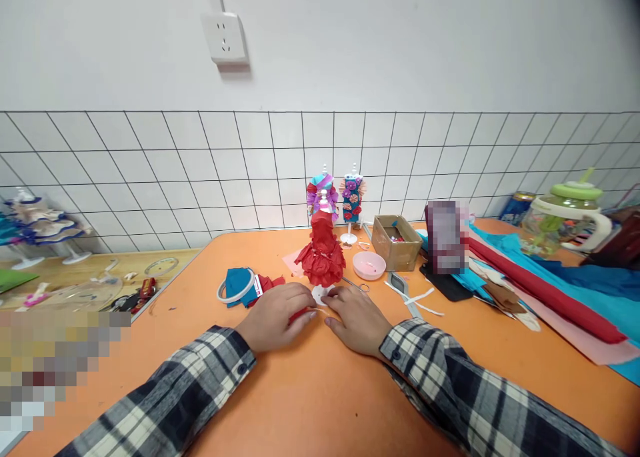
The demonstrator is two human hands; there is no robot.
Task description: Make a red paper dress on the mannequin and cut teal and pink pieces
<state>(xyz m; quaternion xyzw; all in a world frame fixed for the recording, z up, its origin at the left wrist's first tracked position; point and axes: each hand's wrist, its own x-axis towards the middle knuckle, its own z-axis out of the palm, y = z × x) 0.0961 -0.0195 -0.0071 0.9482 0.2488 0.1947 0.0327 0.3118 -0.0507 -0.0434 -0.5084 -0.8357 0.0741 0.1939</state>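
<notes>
A miniature dress form in a ruffled red crepe-paper dress stands upright in front of me on a round white base. My left hand is closed at the left of the base, with a piece of red paper showing between thumb and fingers. At the base's right edge rests my right hand, its fingertips on the base and its thumb apart from them. A thin pale strip lies between both hands; its ends are hidden.
Two more decorated forms stand behind. A pink bowl, a cardboard box, scissors and a phone are to the right, with coloured paper beyond. A tape roll lies left.
</notes>
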